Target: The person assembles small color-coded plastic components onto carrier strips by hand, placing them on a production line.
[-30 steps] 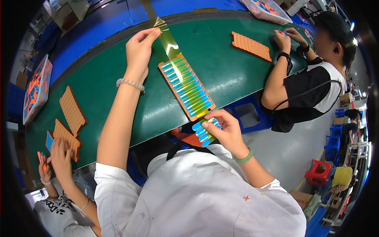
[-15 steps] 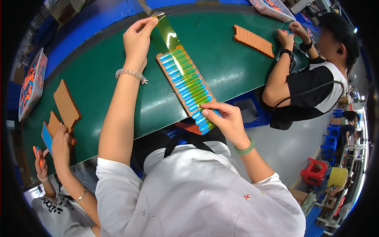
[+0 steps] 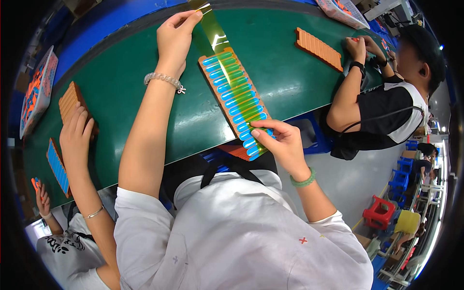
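A long orange tray filled with a row of blue capsule-shaped parts lies on the green conveyor belt. A strip of clear yellow tape runs along the top of the parts and rises off the tray's far end. My left hand pinches the far end of the tape, stretched out over the belt. My right hand presses the tape's near end onto the tray at the belt's front edge.
A person at my left rests a hand on an orange tray, with a blue-filled tray near them. A person at the right handles parts beside another orange tray. Bins of parts stand at the far edge.
The tray and tape have been laid down along the belt. My right hand moved from holding loose blue parts to pressing the tape on the tray's near end. My left hand keeps the tape taut.
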`<state>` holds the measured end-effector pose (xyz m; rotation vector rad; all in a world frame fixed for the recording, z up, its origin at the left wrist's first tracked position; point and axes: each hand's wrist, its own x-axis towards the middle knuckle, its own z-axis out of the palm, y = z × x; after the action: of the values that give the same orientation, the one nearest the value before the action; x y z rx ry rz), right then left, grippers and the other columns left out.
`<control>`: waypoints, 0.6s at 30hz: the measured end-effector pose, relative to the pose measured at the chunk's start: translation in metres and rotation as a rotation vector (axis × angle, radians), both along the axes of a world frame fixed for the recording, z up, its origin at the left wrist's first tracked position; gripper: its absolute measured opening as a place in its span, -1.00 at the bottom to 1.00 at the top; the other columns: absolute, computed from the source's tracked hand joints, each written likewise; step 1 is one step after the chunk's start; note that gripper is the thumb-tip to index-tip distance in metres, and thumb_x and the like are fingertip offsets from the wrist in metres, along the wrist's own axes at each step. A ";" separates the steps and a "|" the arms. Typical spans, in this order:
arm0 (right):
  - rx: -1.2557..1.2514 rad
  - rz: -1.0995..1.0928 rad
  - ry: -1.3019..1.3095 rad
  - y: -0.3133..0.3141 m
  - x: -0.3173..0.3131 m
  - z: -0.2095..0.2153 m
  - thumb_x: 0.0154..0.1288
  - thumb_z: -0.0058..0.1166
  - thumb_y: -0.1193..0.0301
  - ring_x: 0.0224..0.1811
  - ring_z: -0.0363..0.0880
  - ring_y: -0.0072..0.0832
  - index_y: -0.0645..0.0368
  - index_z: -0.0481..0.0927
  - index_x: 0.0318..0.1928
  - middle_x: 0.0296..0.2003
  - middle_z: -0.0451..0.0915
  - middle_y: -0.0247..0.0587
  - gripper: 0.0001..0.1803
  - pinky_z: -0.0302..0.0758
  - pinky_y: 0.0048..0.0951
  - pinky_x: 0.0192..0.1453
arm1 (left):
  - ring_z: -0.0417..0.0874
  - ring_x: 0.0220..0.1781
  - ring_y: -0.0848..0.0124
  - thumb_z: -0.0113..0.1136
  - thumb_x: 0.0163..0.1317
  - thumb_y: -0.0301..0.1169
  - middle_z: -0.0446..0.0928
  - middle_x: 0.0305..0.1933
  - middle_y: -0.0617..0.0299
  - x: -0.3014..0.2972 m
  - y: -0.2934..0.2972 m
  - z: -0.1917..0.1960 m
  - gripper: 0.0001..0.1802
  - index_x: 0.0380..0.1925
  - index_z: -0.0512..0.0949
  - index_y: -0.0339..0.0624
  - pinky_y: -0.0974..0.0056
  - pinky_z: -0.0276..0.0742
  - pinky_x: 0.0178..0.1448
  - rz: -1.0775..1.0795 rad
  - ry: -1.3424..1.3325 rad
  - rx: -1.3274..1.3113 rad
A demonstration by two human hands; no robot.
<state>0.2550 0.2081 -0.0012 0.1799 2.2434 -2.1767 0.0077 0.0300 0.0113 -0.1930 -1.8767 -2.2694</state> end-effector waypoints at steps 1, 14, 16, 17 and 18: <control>-0.007 -0.004 -0.003 0.001 0.000 0.001 0.27 0.25 0.51 -0.21 0.62 -0.65 0.34 0.68 -0.07 -0.22 0.71 -0.22 -0.76 0.55 -0.63 -0.13 | 0.52 -0.21 0.61 0.36 0.20 -0.32 0.64 -0.22 0.33 0.002 0.001 0.003 -0.71 -0.15 0.68 -0.27 0.48 0.37 -0.11 -0.006 -0.031 -0.032; 0.968 0.311 -0.023 0.008 -0.005 0.070 0.22 0.28 0.32 -0.22 0.55 -0.46 0.17 0.70 -0.06 -0.19 0.58 -0.19 -0.70 0.48 -0.43 -0.18 | 0.58 -0.05 0.55 0.34 0.23 -0.32 0.66 -0.13 0.26 0.003 -0.003 0.002 -0.69 -0.11 0.67 -0.29 0.46 0.40 0.10 -0.050 -0.037 -0.053; 1.104 0.297 0.418 0.009 -0.006 0.070 0.18 0.29 0.30 -0.14 0.49 -0.36 0.15 0.68 -0.09 -0.19 0.51 -0.28 -0.69 0.44 -0.31 -0.01 | 0.58 -0.04 0.55 0.34 0.23 -0.32 0.66 -0.13 0.26 0.002 -0.001 0.002 -0.69 -0.10 0.66 -0.29 0.45 0.40 0.11 -0.074 -0.030 -0.042; 1.106 0.297 0.419 0.009 -0.007 0.069 0.18 0.29 0.30 -0.14 0.49 -0.36 0.15 0.68 -0.09 -0.19 0.51 -0.28 -0.69 0.44 -0.31 -0.01 | 0.58 -0.04 0.55 0.34 0.23 -0.32 0.66 -0.13 0.26 0.002 -0.001 0.002 -0.68 -0.10 0.66 -0.29 0.45 0.40 0.12 -0.097 -0.027 -0.034; 1.121 0.349 0.502 0.009 -0.011 0.066 0.17 0.29 0.31 -0.13 0.49 -0.35 0.16 0.66 -0.09 -0.19 0.52 -0.29 -0.69 0.41 -0.30 0.03 | 0.58 -0.04 0.55 0.34 0.23 -0.32 0.66 -0.13 0.26 0.002 -0.001 0.003 -0.68 -0.10 0.66 -0.29 0.45 0.40 0.12 -0.096 -0.023 -0.033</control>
<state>0.2444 0.2173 0.0651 -0.7643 3.1465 -0.6488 0.0101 0.0288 0.0145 -0.2686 -1.9572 -2.3132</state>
